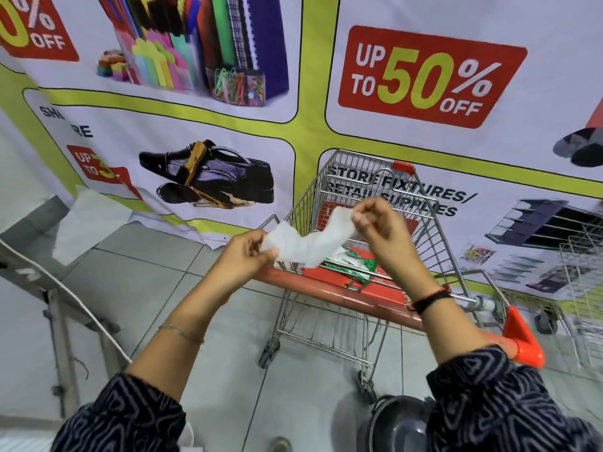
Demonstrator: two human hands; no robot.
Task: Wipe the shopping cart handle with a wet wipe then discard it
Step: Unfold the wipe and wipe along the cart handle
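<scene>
The left hand (249, 252) pinches one end of the wet wipe (306, 244) and the right hand (378, 228) pinches the other, stretching it in the air above the red cart handle (326, 290), not touching it. Pulled too hard, the thin sheet could tear; a loose pinch could drop it to the tiled floor (156, 265) or into the basket. On the banner (313, 125) behind: "UP TO 50% OFF" and "STORE FIXTURES/ RETAIL SUPPLIES".
</scene>
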